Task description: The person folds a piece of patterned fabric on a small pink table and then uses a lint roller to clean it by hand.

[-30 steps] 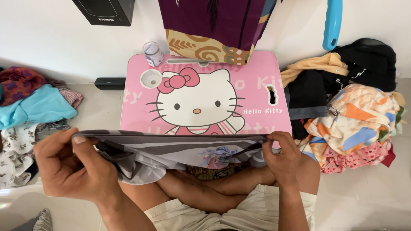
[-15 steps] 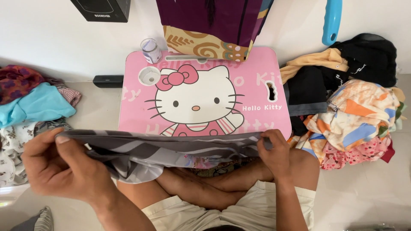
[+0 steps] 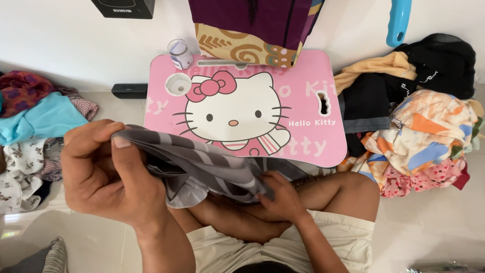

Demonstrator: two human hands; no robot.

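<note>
- A grey striped cloth (image 3: 202,164) is held over the lap, just in front of the near edge of the pink tabletop (image 3: 303,121).
- The left hand (image 3: 108,172) is closed on the cloth's upper left end, the edge pinched between thumb and curled fingers (image 3: 129,154) and lifted clear of the lap.
- The right hand (image 3: 280,194) is lower and nearer the body; its fingers are bent down onto the cloth's other end, gripping or pressing it against the crossed legs.
- The fold is judged best done with the edge between the two sets of fingers kept taut and level, since the cloth sags and bunches below the left fingers.
- Beyond the fingers, the tabletop's flat face is mostly bare; a small clear cup (image 3: 180,53) stands at its far left corner, beside a round cup recess (image 3: 178,84).
- A patterned bag (image 3: 252,30) overhangs the far edge, well away from the fingers.
- To the left of the left fingers a pile of mixed clothes (image 3: 35,116) lies on the floor; to the right of the right fingers a larger heap of clothes (image 3: 414,126) presses against the tabletop's side.
- Open floor is seen only close to the body on each side, so room is judged tight sideways and freer upward and forward over the tabletop.
</note>
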